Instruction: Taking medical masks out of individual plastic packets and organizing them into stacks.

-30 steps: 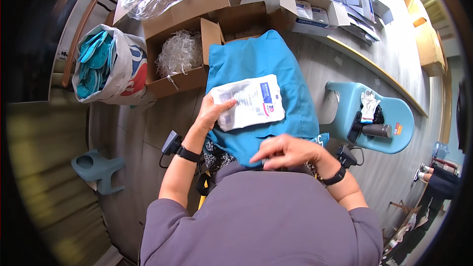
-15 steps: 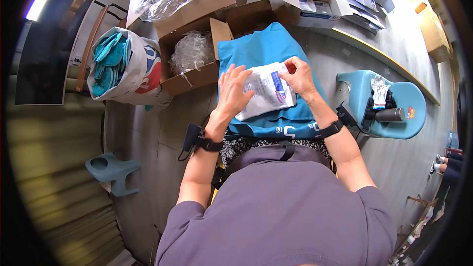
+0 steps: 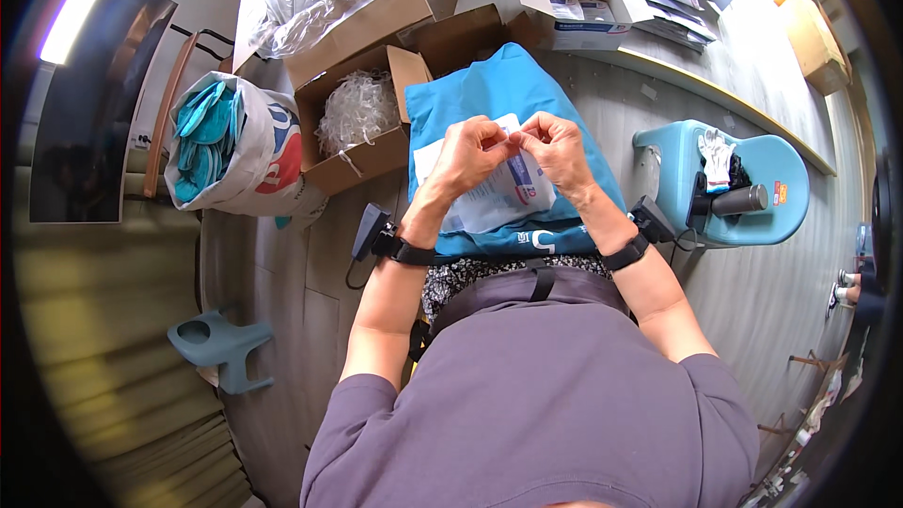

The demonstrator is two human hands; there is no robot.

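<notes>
A white plastic packet (image 3: 484,205) with blue and pink print lies on a teal fabric bag (image 3: 555,85) spread over my lap. Both hands come together over the packet's far edge, fingertips nearly touching. My left hand (image 3: 470,152) is closed in a pinch there, its fingers curled. From the other side my right hand (image 3: 560,152) pinches at the same spot with thumb and forefinger. The small bit of packet between the fingertips is mostly hidden by them. Black straps with small devices sit around both wrists.
An open carton (image 3: 367,155) of crinkled clear plastic stands beyond my left hand, beside a white sack (image 3: 249,136) of teal pieces. At right, a blue stool (image 3: 673,216) bears gloves and a dark flask (image 3: 738,200). A smaller stool (image 3: 221,343) stands at left.
My left hand has moved right and my right hand slightly left, so their fingertips meet at the packet's far edge. The left fingers, spread before, are now pinched.
</notes>
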